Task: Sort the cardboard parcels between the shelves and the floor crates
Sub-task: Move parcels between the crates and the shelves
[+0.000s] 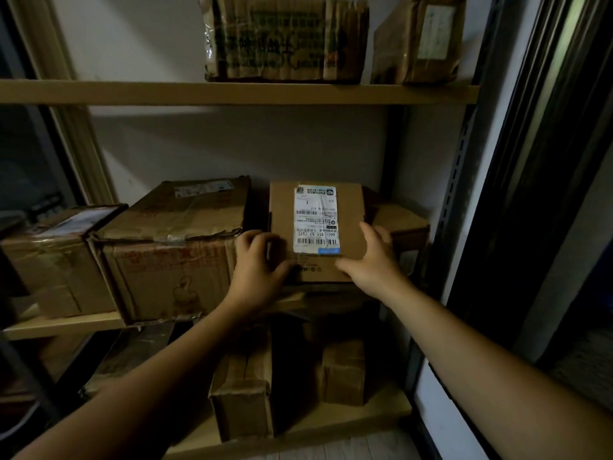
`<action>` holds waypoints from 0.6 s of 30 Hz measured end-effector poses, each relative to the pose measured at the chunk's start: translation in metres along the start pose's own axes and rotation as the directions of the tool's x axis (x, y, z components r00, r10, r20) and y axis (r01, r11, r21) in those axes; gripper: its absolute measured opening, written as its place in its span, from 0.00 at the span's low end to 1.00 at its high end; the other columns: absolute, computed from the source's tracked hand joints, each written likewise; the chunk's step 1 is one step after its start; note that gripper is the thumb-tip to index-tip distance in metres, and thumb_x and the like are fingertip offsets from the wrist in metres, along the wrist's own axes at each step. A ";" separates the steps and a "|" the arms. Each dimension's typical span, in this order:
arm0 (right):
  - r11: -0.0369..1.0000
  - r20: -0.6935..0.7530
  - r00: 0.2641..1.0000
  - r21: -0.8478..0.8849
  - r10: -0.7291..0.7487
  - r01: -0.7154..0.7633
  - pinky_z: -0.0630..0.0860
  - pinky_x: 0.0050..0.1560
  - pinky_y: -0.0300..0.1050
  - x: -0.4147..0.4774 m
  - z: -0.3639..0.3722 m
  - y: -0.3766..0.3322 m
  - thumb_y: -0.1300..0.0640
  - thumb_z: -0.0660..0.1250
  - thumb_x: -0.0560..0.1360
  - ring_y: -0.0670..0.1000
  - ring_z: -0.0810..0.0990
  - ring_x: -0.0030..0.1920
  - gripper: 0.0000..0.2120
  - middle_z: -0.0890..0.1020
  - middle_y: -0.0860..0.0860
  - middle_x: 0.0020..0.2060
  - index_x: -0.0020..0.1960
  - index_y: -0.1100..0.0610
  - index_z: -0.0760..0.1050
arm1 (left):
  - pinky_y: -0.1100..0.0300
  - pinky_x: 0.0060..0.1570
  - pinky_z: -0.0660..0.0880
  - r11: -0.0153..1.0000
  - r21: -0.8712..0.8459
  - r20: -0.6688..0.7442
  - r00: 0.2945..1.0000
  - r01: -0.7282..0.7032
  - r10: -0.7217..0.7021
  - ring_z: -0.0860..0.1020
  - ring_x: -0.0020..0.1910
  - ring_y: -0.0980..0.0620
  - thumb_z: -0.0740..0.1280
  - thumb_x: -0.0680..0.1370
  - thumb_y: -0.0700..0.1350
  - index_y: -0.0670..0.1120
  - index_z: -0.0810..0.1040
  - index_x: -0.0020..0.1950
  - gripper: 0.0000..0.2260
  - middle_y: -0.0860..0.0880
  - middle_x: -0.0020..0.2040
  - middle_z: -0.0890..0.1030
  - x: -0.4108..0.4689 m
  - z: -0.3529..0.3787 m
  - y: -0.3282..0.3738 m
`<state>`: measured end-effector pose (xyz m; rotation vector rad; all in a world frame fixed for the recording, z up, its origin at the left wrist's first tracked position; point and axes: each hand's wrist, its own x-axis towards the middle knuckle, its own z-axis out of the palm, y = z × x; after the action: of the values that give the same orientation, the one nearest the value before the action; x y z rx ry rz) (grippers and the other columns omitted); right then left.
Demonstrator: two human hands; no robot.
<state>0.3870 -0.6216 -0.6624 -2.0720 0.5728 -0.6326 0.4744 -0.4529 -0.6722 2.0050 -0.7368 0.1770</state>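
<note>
A small cardboard parcel point(348, 210) with a white shipping label on top sits at the front of the middle shelf point(66, 323). My left hand point(257, 267) grips its left front corner. On the right front edge my right hand point(371, 260) holds it, fingers lying along the side. Both hands are closed around this parcel. A large worn carton point(172, 247) stands just left of it, almost touching my left hand. A smaller box point(403, 224) is partly hidden behind the parcel on the right.
Another taped box point(56, 257) sits at the shelf's far left. Two parcels point(285, 38) point(418, 38) rest on the top shelf point(232, 92). The bottom shelf holds several dim boxes point(245, 396). A metal upright point(457, 180) and a dark door frame close off the right.
</note>
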 end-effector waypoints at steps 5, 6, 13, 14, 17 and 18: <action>0.996 0.064 0.996 -0.063 0.065 -0.061 0.63 0.68 0.44 -0.005 0.005 0.016 0.56 0.72 0.72 0.54 0.64 0.68 0.38 0.57 0.53 0.69 0.76 0.52 0.56 | 0.59 0.68 0.60 0.982 0.189 0.211 0.977 -0.025 -0.016 0.56 0.74 0.49 0.75 0.70 0.50 0.48 0.61 0.75 0.38 0.49 0.76 0.49 -0.005 0.003 -0.014; 0.996 0.087 0.994 -0.058 0.067 -0.062 0.63 0.68 0.45 -0.006 0.007 0.019 0.54 0.72 0.72 0.54 0.64 0.69 0.38 0.58 0.53 0.69 0.76 0.52 0.57 | 0.59 0.69 0.60 0.975 0.219 0.235 0.972 -0.029 -0.024 0.55 0.74 0.48 0.74 0.70 0.50 0.48 0.59 0.76 0.39 0.49 0.77 0.48 -0.005 0.005 -0.016; 0.973 0.188 0.980 -0.232 0.060 -0.015 0.56 0.73 0.49 0.003 0.026 0.041 0.54 0.67 0.76 0.52 0.55 0.75 0.30 0.54 0.49 0.76 0.75 0.52 0.60 | 0.55 0.69 0.65 0.907 0.412 0.347 0.935 -0.082 -0.073 0.63 0.72 0.47 0.68 0.76 0.49 0.51 0.61 0.75 0.30 0.47 0.76 0.57 0.000 0.023 -0.034; 0.962 0.184 0.981 -0.272 0.063 -0.011 0.57 0.73 0.49 0.004 0.030 0.044 0.53 0.66 0.77 0.53 0.56 0.75 0.28 0.54 0.50 0.76 0.75 0.52 0.61 | 0.54 0.69 0.65 0.892 0.443 0.353 0.932 -0.093 -0.078 0.63 0.72 0.46 0.68 0.76 0.49 0.51 0.61 0.75 0.30 0.46 0.76 0.57 0.001 0.027 -0.037; 0.948 0.143 0.989 -0.318 0.040 0.008 0.62 0.70 0.49 0.004 0.041 0.053 0.52 0.66 0.77 0.54 0.60 0.73 0.25 0.57 0.51 0.74 0.72 0.52 0.65 | 0.49 0.70 0.64 0.821 0.549 0.342 0.938 -0.155 -0.051 0.62 0.72 0.43 0.67 0.76 0.51 0.54 0.60 0.75 0.29 0.46 0.76 0.59 0.004 0.035 -0.042; 0.944 0.108 0.994 -0.328 -0.007 0.042 0.65 0.68 0.47 0.004 0.045 0.056 0.53 0.67 0.76 0.54 0.64 0.69 0.22 0.60 0.52 0.71 0.69 0.53 0.67 | 0.48 0.70 0.64 0.780 0.594 0.335 0.942 -0.197 -0.018 0.61 0.72 0.43 0.66 0.77 0.52 0.54 0.60 0.75 0.29 0.47 0.75 0.60 0.006 0.037 -0.044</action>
<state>0.4087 -0.6256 -0.7305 -2.4138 0.6262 -0.4595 0.4980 -0.4702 -0.7216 2.6772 -1.0922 0.1616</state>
